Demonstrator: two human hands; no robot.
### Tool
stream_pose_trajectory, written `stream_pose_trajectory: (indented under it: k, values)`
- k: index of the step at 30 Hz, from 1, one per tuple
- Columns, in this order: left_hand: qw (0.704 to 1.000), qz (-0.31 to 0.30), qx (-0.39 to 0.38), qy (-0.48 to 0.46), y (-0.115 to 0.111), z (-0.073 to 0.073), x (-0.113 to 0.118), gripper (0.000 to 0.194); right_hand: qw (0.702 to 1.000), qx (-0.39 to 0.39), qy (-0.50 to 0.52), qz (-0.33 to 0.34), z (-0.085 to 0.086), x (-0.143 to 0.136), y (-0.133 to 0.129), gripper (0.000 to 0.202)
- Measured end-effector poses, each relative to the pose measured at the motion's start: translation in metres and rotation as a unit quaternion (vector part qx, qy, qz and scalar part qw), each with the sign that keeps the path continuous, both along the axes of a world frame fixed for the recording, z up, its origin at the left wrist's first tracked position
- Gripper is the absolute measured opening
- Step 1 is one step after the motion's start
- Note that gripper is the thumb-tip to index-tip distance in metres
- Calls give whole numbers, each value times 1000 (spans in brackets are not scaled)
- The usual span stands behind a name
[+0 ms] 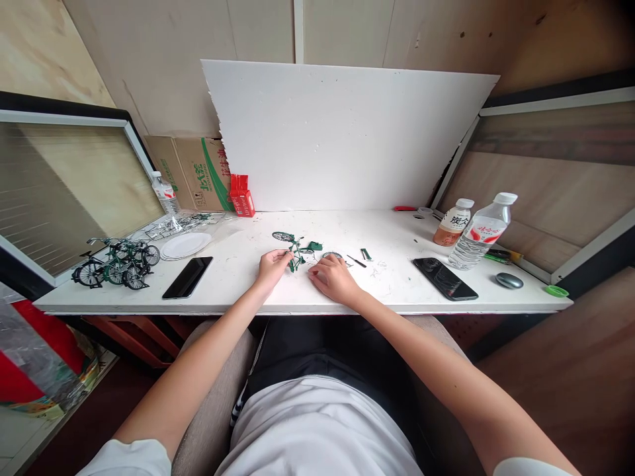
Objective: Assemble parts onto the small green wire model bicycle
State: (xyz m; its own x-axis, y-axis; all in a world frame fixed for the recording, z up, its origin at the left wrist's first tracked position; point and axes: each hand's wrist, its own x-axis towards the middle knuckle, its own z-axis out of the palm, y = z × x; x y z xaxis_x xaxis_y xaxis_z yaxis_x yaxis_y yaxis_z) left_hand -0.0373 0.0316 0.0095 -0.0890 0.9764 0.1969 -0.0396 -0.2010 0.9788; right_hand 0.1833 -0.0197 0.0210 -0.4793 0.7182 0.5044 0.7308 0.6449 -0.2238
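Note:
My left hand pinches the green frame of a small model bicycle above the white table. A black-spoked wheel is on the frame's far left end. My right hand rests on the table just right of the frame, fingers curled down; whether anything is between its fingertips is hidden. Beyond that hand lies a loose wheel, partly covered by the fingers. A green basket-like part sits behind the frame. Further right are a thin dark tool and a small green part.
Several model bicycles stand at the left, near white plates and a phone. On the right are another phone, two bottles and a grey mouse. A red box stands at the back.

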Motion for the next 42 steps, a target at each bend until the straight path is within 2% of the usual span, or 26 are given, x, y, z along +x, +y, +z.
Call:
stream_pose_trajectory:
  k: [4,10,14,19,22,30,36,42]
  values:
    - [1000,-3,1,1,2,-3,-1,39,999,-14,6,-37,-5,0,4,23]
    - [1000,-5,3,12,2,-3,-1,39,998,-36,12,-44,-9,1,8,19]
    - [1000,-2,2,11,0,1,0,37,999,-16,12,-41,-11,2,9,20]
    - [1000,0,-3,12,-1,3,1,36,997,7,8,-75,-13,1,11,25]
    - [1000,-5,1,15,-1,2,0,36,998,-2,8,-56,-10,1,10,22]
    - [1000,-7,0,8,1,-1,0,37,998,-17,36,55,-3,3,7,23]
    - [1000,-9,12,9,2,-3,0,37,998,-10,24,54,-1,3,5,28]
    - [999,-7,23,23,3,-3,1,36,998,-15,30,50,-1,1,5,22]
